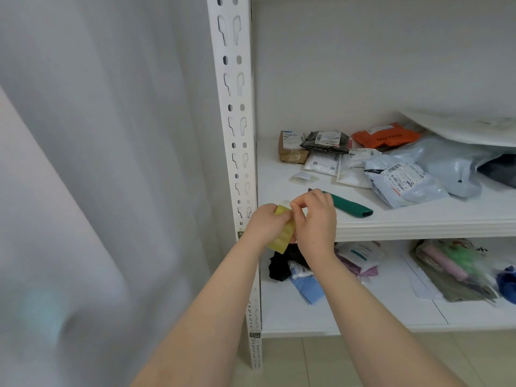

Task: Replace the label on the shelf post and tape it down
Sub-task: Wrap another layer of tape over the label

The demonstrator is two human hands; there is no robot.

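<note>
Two hands meet just in front of the white shelf post [238, 115]. The left hand [264, 223] curls round a bit of yellow tape [283, 237]. The right hand [315, 219] pinches the pale top end of the tape with thumb and finger. A small dark label [240, 234] peeks out on the post, right beside the left hand and mostly hidden. Behind the right hand a green thing [351, 208] lies on the shelf [418, 226]. Parcels [402, 177] sit farther back, past the right hand. Far below the hands, the post has one more small label [254, 335].
</note>
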